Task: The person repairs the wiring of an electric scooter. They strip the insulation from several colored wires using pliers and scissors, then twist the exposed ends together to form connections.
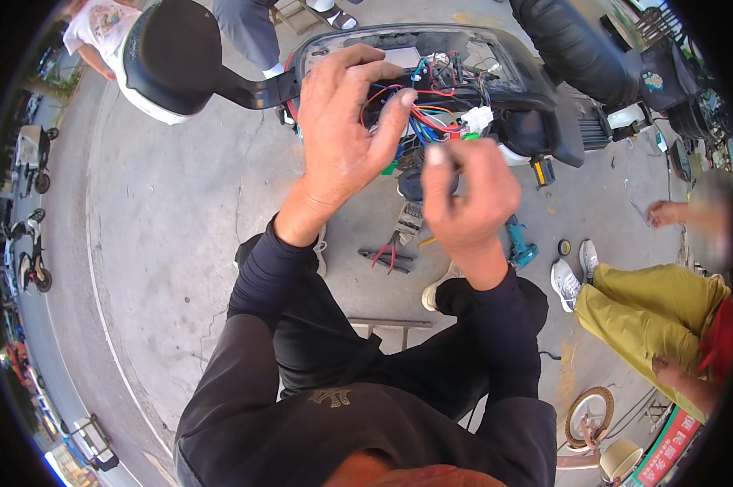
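Observation:
An electric scooter's or motorbike's rear body (504, 101) stands before me, its top compartment uncovered. Red, blue, orange and green wires (425, 123) spill from it, with a white plug connector (477, 120) among them. Over the wires' left side is my left hand (346, 122), its thumb and fingers curved and apart; a red wire shows in the gap between thumb and forefinger. My right hand (472, 195) is just below the connector, slightly blurred, fingers curled in. Whatever they may hold is hidden.
Pliers with red handles (389, 256), a teal power drill (521, 243) and a tape roll (564, 246) lie on the concrete. A black seat or backrest (179, 57) juts out at upper left. People stand nearby, one in yellow-green trousers (642, 312) at right.

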A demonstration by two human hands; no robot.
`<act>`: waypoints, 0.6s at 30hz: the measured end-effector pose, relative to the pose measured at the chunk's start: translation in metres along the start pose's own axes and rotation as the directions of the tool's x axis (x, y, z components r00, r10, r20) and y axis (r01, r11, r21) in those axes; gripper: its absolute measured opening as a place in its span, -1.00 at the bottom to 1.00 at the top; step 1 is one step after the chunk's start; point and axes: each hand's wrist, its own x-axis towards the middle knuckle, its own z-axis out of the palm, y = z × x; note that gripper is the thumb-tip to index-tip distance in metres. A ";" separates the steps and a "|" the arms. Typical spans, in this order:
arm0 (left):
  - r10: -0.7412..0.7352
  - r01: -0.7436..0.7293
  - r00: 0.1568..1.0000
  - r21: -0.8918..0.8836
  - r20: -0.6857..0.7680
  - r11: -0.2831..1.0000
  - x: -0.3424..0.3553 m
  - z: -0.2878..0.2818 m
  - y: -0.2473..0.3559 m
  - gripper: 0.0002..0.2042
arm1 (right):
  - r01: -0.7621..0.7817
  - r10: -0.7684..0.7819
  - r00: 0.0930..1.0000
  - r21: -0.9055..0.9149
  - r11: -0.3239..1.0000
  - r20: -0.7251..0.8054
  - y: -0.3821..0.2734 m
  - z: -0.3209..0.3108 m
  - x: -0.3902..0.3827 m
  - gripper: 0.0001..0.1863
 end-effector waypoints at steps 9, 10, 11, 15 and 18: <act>-0.202 0.205 0.965 -0.001 0.168 0.979 -0.001 0.012 0.002 -0.83 | -0.588 0.513 0.809 0.404 0.701 0.287 0.032 -0.024 0.050 -0.58; -0.201 0.206 0.962 -0.012 0.187 0.978 0.000 0.011 0.000 -0.83 | -0.600 0.502 0.800 0.401 0.692 0.329 0.030 -0.022 0.055 -0.57; -0.198 0.206 0.961 -0.020 0.192 0.978 0.000 0.013 -0.001 -0.83 | -0.615 0.494 0.786 0.389 0.685 0.372 0.026 -0.017 0.057 -0.55; -0.175 0.189 0.964 -0.053 0.199 0.981 -0.001 0.017 -0.001 -0.85 | -0.565 0.468 0.796 0.190 0.803 0.384 0.019 0.007 0.056 -0.60; -0.177 0.195 0.968 -0.088 0.176 0.977 -0.002 0.020 -0.004 -0.86 | -0.660 0.548 0.725 0.196 0.725 0.418 0.018 0.017 0.056 -0.68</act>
